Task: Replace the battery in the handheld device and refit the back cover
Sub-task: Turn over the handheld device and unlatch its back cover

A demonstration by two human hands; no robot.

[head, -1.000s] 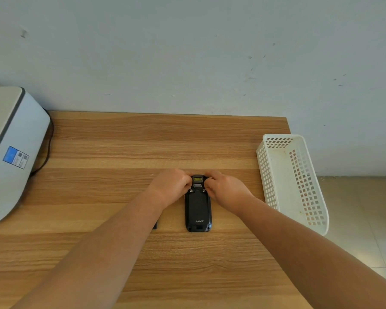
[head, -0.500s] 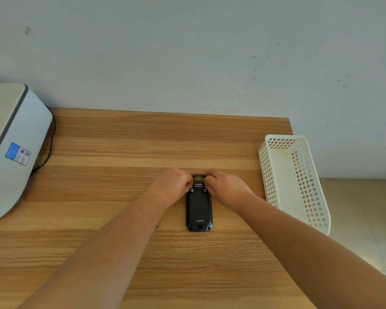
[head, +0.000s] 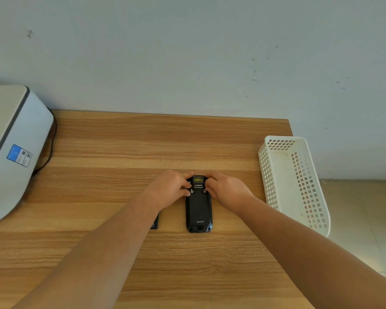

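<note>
A black handheld device (head: 198,210) lies face down on the wooden table (head: 143,148), its back cover in place and a yellow scanner window at its far end. My left hand (head: 169,188) and my right hand (head: 226,189) grip the device's far end from either side, fingertips by the two small latches there. A flat black battery (head: 154,223) lies on the table just left of the device, mostly hidden under my left forearm.
A white perforated plastic basket (head: 292,181) sits at the table's right edge, overhanging it. A grey-white machine (head: 11,148) with a blue label and a dark cable stands at the back left. The wall runs behind the table.
Both hands stay on the device's far end with only slight finger shifts. The camera has tilted a little, so the scene sits slightly lower in the frame.
</note>
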